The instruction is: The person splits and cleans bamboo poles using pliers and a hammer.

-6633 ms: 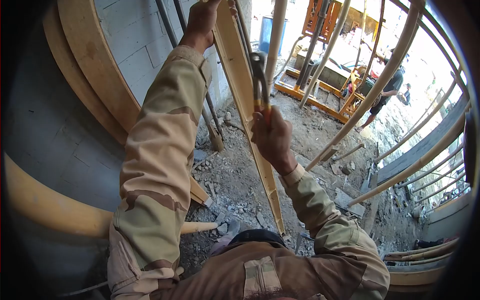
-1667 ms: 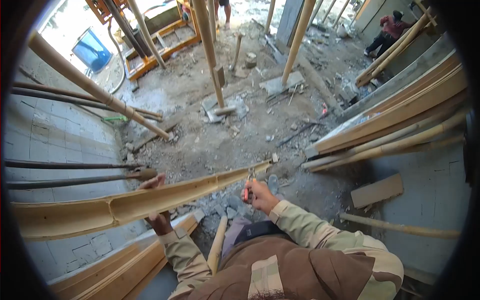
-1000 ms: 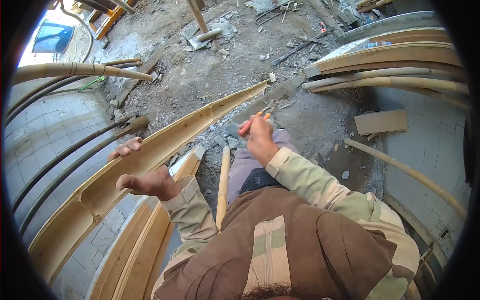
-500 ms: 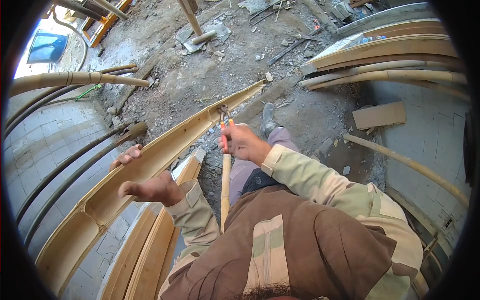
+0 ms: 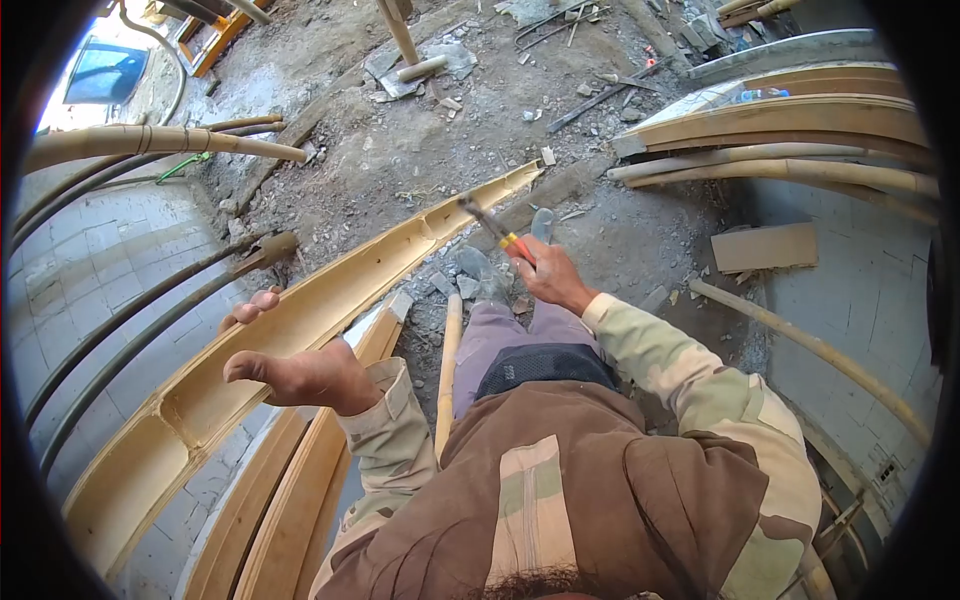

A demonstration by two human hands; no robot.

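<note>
A long split bamboo pole (image 5: 345,275), its hollow side up with ridges across the inside, runs from the lower left to the upper middle. My left hand (image 5: 300,375) holds it from beneath, fingertips over the far edge and thumb stretched out on the near side. My right hand (image 5: 552,276) is closed around the red and yellow handles of pincers (image 5: 490,222). The pincers' dark metal head is over or beside the pole's far part; whether it touches the bamboo I cannot tell.
Wooden boards (image 5: 290,500) lean below the pole. A round pole (image 5: 450,370) stands beside my legs. More poles (image 5: 780,170) and stacked boards (image 5: 800,115) are at the upper right. Rubble covers the ground (image 5: 350,150). A brown panel (image 5: 765,248) lies at the right.
My right hand has moved right and slightly up, and the pincers have turned from nearly upright to a slant, with their head farther along the pole. My left hand keeps its hold.
</note>
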